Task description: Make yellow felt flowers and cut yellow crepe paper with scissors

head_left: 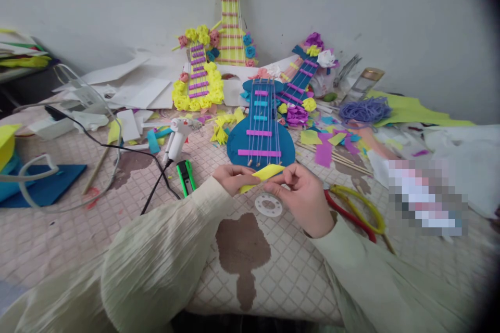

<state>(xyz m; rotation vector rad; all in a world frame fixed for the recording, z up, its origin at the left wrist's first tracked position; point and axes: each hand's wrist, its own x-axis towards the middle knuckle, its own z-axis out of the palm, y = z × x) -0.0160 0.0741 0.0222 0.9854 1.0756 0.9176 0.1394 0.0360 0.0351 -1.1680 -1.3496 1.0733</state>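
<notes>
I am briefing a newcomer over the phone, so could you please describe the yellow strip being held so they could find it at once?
On the patterned tablecloth, find the strung blue guitar shape at the centre. Just below it in the view, the yellow strip slants between the left hand and right hand. Unlike the loose yellow scraps, it is held.

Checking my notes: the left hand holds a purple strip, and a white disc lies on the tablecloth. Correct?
Not quite: the head view shows the strip in the left hand is yellow, not purple. The white disc lies on the tablecloth.
</notes>
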